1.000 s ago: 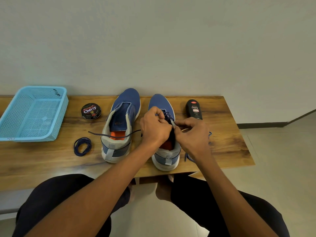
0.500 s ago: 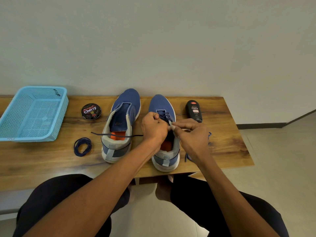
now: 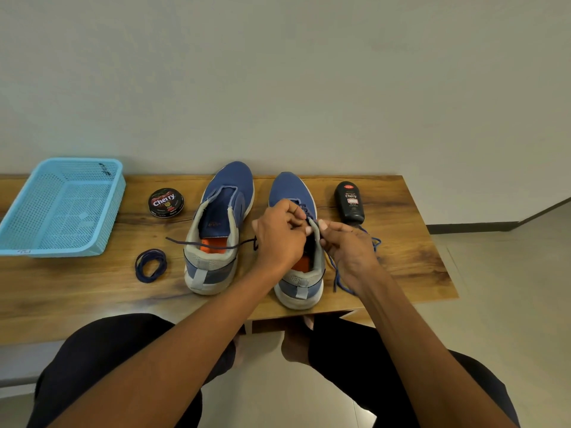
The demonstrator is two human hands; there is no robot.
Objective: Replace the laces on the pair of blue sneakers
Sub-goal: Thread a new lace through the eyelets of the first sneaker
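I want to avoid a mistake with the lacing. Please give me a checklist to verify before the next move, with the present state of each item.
1. Both hands work at the right sneaker, around its upper eyelets: ok.
2. Left hand and right hand grip the lace: cannot tell, the fingers hide it.
3. One lace end lies free across the left sneaker: ok.
4. The other lace end lies loose beside the right sneaker: ok.
5. Left sneaker laced: not ok, no lace in its eyelets.
6. Coiled lace ready on the table: ok.
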